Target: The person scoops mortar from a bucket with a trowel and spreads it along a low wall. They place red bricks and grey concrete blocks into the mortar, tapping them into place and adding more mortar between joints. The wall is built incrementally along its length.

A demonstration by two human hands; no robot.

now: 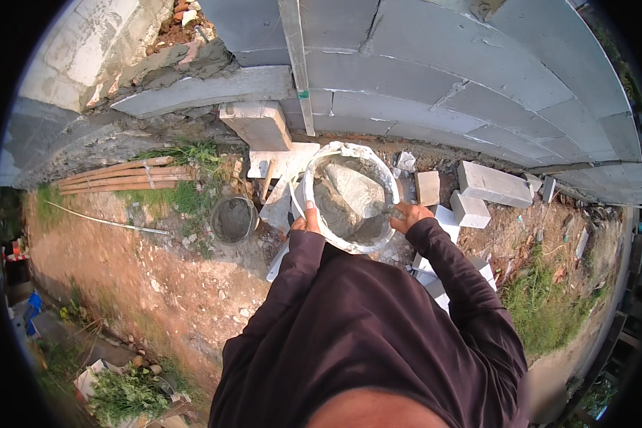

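Note:
Held in front of my body is a round bucket (309,187) with a mortar-crusted white rim. Wet grey mortar (333,209) lies inside it. A broad trowel (357,190), its blade smeared with mortar, rests in the bucket and points away from me. My left hand (307,220) is closed on the near left rim, thumb up along the outside. At the right rim, my right hand (409,215) is closed around the trowel's handle end; whether it also grips the bucket, I cannot tell.
A grey block wall (435,85) curves across the far side, with a metal straightedge (297,64) leaning on it. Another mortar bucket (235,218) stands at left, near bamboo poles (125,176). Pale blocks (495,184) lie at right. Grass and rubble cover the ground.

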